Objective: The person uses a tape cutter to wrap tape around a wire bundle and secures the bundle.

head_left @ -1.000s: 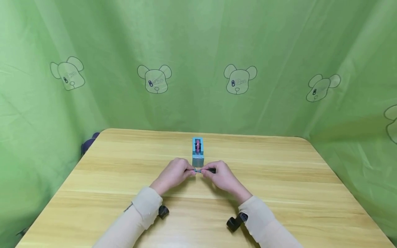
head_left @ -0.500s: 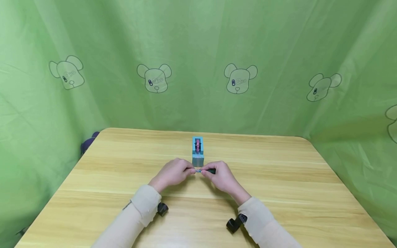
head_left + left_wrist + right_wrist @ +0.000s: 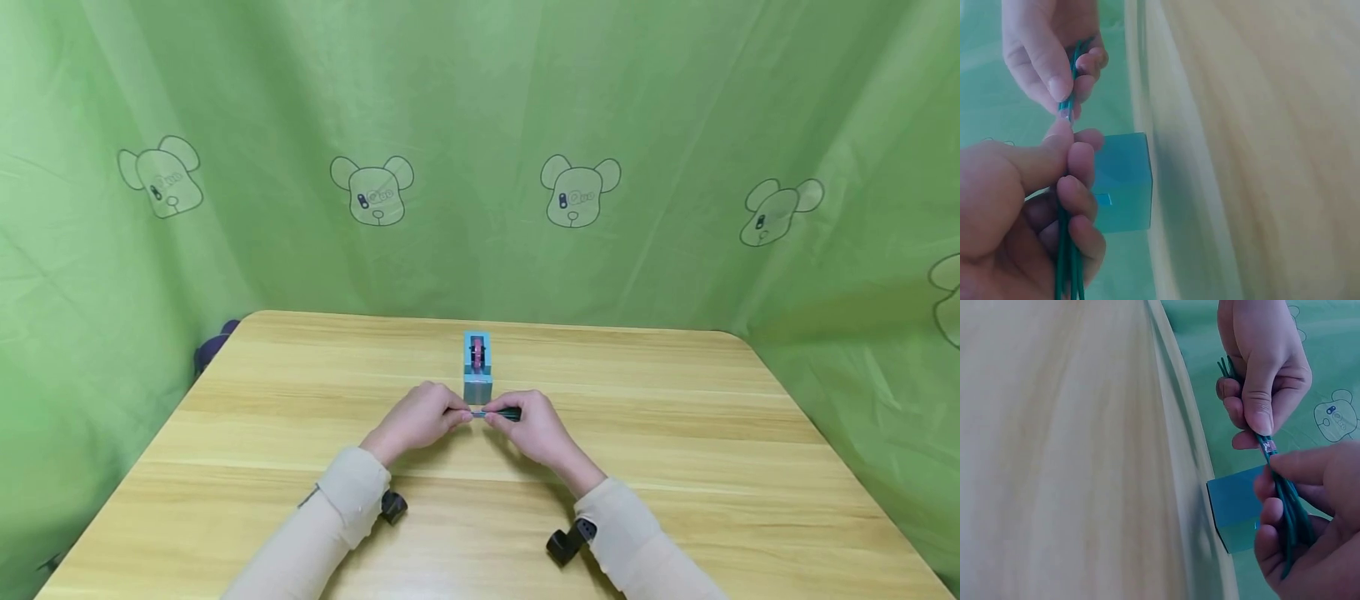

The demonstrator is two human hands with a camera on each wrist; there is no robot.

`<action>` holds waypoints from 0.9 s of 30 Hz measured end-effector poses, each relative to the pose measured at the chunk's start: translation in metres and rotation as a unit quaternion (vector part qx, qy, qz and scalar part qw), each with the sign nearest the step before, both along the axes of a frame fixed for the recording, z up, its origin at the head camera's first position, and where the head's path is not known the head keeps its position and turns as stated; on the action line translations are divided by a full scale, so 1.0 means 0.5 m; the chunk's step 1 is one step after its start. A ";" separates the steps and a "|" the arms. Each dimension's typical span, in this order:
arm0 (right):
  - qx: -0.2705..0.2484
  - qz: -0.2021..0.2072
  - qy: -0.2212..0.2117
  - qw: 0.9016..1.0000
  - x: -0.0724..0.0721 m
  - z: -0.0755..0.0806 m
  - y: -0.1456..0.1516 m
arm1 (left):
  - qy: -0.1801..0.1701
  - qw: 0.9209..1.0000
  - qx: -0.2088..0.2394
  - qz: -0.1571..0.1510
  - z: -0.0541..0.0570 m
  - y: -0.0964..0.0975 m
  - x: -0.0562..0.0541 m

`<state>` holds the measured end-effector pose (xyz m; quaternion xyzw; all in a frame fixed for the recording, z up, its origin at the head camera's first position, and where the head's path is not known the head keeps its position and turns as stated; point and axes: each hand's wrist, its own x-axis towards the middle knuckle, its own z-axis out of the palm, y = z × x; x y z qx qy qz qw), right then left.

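Note:
Between my fingertips runs a bundle of thin green wires (image 3: 1293,509), dark green and looped or bent at one end. A short band of clear, shiny tape (image 3: 1269,446) wraps around its middle. My left hand (image 3: 417,418) pinches the bundle with thumb and fingers on one side of the band, loose wire ends sticking out past its fingers. On the other side, my right hand (image 3: 536,427) pinches it close to the band, the rest of the bundle lying along its curled fingers. Just beyond both hands stands a blue tape dispenser (image 3: 477,389) with a pink roll.
The wood-grain table (image 3: 675,433) extends to both sides of the hands. A green curtain (image 3: 480,267) with bear-head outlines hangs around the far edge and sides. A dark purple object (image 3: 213,346) shows past the table's left edge.
The left hand's thumb and fingers have shifted slightly at the tape band. Both hands keep hold of the bundle in nearly the same place; the dispenser has not moved.

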<state>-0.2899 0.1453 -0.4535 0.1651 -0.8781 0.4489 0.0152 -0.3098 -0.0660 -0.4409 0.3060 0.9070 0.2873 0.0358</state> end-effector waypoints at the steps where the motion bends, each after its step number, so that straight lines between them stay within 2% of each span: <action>1: 0.000 0.004 -0.004 1.000 0.000 0.000 0.001 | 0.004 1.000 0.003 0.000 -0.001 0.000 -0.001; 11: 0.036 0.051 -0.036 0.997 -0.010 0.011 0.008 | 0.043 0.999 0.009 0.008 0.003 0.003 0.004; 18: 0.029 0.033 -0.038 0.998 -0.010 0.016 0.006 | 0.034 0.999 0.022 0.017 0.000 0.005 0.004; 27: 0.025 0.012 0.001 1.000 -0.005 0.007 0.002 | 0.017 0.999 0.016 0.028 0.001 0.004 0.006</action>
